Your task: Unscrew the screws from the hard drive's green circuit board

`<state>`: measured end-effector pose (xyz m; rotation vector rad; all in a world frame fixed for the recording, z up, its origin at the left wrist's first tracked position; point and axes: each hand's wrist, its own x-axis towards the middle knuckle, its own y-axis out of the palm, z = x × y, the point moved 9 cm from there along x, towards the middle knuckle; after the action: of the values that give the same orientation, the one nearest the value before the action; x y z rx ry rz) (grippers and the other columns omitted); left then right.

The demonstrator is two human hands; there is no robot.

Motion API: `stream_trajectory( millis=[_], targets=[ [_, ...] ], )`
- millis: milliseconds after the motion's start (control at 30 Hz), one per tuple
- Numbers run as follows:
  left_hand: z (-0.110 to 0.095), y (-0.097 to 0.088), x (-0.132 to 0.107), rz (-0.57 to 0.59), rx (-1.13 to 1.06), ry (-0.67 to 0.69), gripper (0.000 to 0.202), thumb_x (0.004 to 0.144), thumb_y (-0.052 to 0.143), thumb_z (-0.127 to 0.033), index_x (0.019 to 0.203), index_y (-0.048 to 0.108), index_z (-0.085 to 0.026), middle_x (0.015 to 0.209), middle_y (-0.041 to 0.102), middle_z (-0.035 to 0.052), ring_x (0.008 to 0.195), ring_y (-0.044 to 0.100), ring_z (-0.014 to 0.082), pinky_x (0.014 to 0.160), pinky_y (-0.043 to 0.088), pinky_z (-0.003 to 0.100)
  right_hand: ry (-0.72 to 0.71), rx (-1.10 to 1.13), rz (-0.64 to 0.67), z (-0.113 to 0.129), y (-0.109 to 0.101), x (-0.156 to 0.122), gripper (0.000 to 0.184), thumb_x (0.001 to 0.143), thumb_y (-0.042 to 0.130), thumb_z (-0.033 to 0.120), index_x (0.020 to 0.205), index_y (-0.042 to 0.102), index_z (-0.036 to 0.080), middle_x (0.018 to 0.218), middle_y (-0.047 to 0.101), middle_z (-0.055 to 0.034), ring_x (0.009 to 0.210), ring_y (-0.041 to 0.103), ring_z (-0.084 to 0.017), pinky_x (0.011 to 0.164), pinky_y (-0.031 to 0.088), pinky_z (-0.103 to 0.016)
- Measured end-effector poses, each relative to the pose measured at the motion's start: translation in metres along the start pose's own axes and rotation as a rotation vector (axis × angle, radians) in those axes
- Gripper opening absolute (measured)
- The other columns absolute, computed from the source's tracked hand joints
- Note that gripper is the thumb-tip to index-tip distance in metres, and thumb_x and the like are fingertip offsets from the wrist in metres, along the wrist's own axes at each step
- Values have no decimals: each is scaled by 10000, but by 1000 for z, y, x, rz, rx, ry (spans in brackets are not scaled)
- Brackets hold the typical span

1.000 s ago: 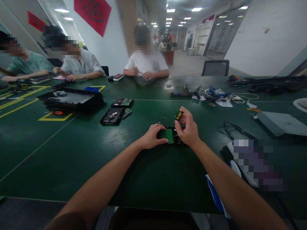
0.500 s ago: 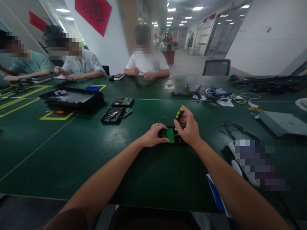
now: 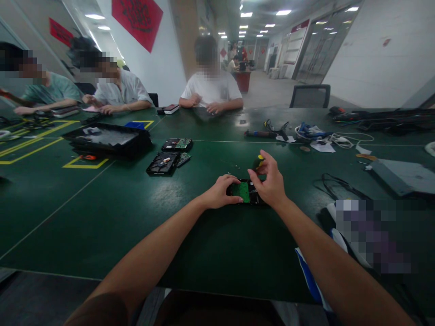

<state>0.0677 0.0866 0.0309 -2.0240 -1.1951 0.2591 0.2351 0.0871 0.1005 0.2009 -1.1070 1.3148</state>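
Observation:
On the green table in front of me lies a hard drive (image 3: 241, 193), its green circuit board facing up. My left hand (image 3: 224, 192) grips its left end, thumb along the near edge and fingers over the far edge. Above the drive's right end, my right hand (image 3: 270, 180) is closed around a screwdriver (image 3: 259, 162) with a yellow and black handle. The screwdriver's tip is hidden behind that hand. Several tiny screws (image 3: 237, 166) lie on the table just beyond the drive.
Two more opened drives, one black (image 3: 163, 163) and one with a board (image 3: 177, 144), lie to the left. Farther left is a black tray (image 3: 108, 140). Cables (image 3: 346, 139), a grey metal box (image 3: 404, 174) and a blue-white cloth (image 3: 308, 276) are on the right. Several people sit across the table.
The screwdriver handle has turned in my right hand, its yellow end now pointing up. My left hand keeps its hold on the drive. The whole view has shifted slightly.

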Motion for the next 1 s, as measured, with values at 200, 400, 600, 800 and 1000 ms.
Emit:
stream_trajectory(
  millis=[200, 400, 600, 800, 1000],
  targets=[
    [-3, -1, -1, 3, -5, -6, 683, 785, 815, -531, 1355, 590, -230, 1422, 530, 129, 1371, 447, 339, 1164, 387, 532, 10, 38, 37, -1, 4, -1, 704, 945, 640, 350, 1572, 323, 326, 1307, 637, -112, 952, 716, -263, 856, 652, -491],
    [-2, -1, -1, -8, -10, -14, 677, 777, 820, -517, 1352, 591, -245, 1425, 542, 127, 1383, 443, 346, 1161, 380, 553, 44, 64, 56, -3, 4, -1, 720, 965, 609, 352, 1601, 273, 328, 1138, 721, -71, 890, 732, -241, 861, 651, -478],
    [0, -1, -1, -14, -4, 8, 689, 781, 819, -531, 1358, 589, -233, 1427, 537, 133, 1383, 441, 336, 1164, 383, 533, 4, -5, 33, -1, 1, 0, 724, 934, 645, 345, 1581, 319, 356, 1267, 686, -75, 908, 720, -244, 826, 655, -465],
    [-1, -1, -1, -17, -6, -1, 679, 772, 828, -521, 1349, 598, -247, 1423, 541, 128, 1377, 453, 338, 1163, 384, 540, 51, 79, 59, -5, 4, -1, 737, 956, 586, 316, 1611, 248, 321, 1286, 682, -91, 984, 737, -256, 880, 655, -466],
    [1, -1, -1, -20, -6, -2, 677, 773, 832, -522, 1346, 596, -249, 1427, 544, 118, 1390, 442, 336, 1180, 367, 543, 12, 12, 37, -1, 1, 0, 700, 931, 657, 348, 1563, 357, 360, 1317, 664, -83, 946, 733, -274, 828, 671, -507]
  ],
)
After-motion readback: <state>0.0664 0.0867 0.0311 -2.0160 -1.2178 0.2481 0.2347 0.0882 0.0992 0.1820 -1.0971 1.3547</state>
